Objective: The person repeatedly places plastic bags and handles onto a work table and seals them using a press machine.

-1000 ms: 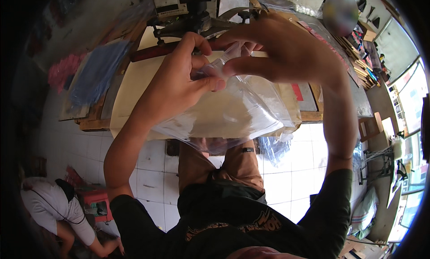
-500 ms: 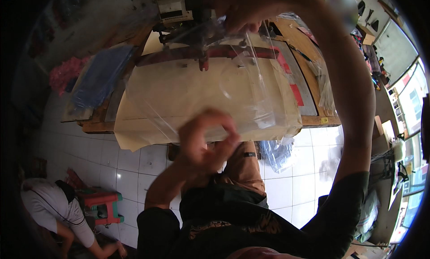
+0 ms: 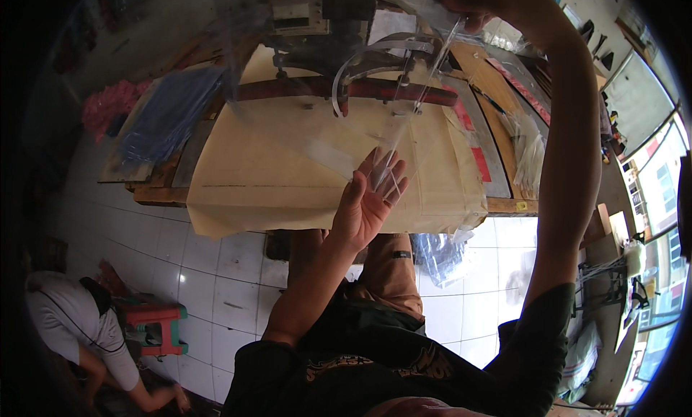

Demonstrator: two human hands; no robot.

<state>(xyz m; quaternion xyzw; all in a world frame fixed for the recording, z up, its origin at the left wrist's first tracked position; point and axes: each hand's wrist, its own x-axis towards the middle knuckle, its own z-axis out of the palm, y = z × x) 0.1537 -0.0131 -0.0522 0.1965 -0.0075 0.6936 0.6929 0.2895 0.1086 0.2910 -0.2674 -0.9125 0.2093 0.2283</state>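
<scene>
In the head view, the clear plastic film [image 3: 430,80] is held up above the bench [image 3: 166,196] by the right hand [image 3: 479,2], its grip pinched on an edge; the left hand [image 3: 369,204] is relaxed, fingers spread beside the film. Tension is best kept even, clear of the red bar [image 3: 277,90].

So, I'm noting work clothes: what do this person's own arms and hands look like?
The left hand and right hand are gloveless; the forearms are bare. Dark sleeves end around the elbows, part of a dark shirt with orange-brown print on the front.
</scene>
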